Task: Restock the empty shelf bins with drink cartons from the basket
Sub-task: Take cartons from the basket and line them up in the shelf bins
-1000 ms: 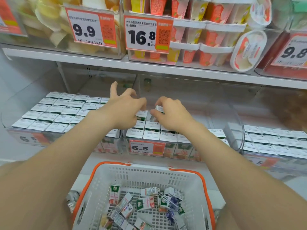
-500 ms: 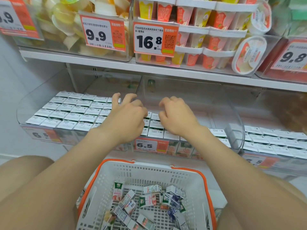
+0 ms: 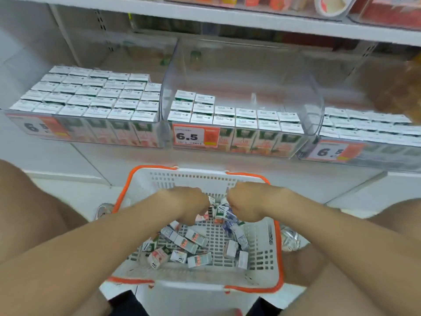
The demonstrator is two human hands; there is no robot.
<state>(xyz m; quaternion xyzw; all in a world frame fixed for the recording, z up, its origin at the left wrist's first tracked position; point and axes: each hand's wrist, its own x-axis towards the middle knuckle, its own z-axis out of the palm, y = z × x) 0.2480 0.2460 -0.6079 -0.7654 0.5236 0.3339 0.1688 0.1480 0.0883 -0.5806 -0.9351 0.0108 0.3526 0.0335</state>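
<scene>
**Q:** Where are the cartons?

**A:** The small white drink cartons point(image 3: 196, 240) lie loose in a heap on the floor of the white perforated plastic basket with an orange rim point(image 3: 276, 247). They are under my fingers and on the near side of them.

**Q:** And your hands?

**A:** My left hand point(image 3: 189, 206) and right hand point(image 3: 246, 204) are both down inside the basket by its far wall. The knuckles are close together and the fingers curl down into the heap. One green-and-white carton point(image 3: 220, 212) sits between the two hands, just beside the right fingers. The backs of the hands hide the fingertips, so I cannot tell whether either hand is clamped on a carton.

**Q:** What's on the shelf?

**A:** Beyond the fingers stands the clear plastic middle bin point(image 3: 239, 71), with an orange-and-white price tag reading 6.5 point(image 3: 196, 136) on its front. Upright shelved cartons point(image 3: 246, 117) stand two rows deep at its front, three deep at its left end, and the bin's floor shows behind them. Beyond and left of my left fingers, the left bin point(image 3: 102, 131) is packed with cartons. Beyond and right of my right fingers, the right bin point(image 3: 364, 153) also holds rows of them.
</scene>
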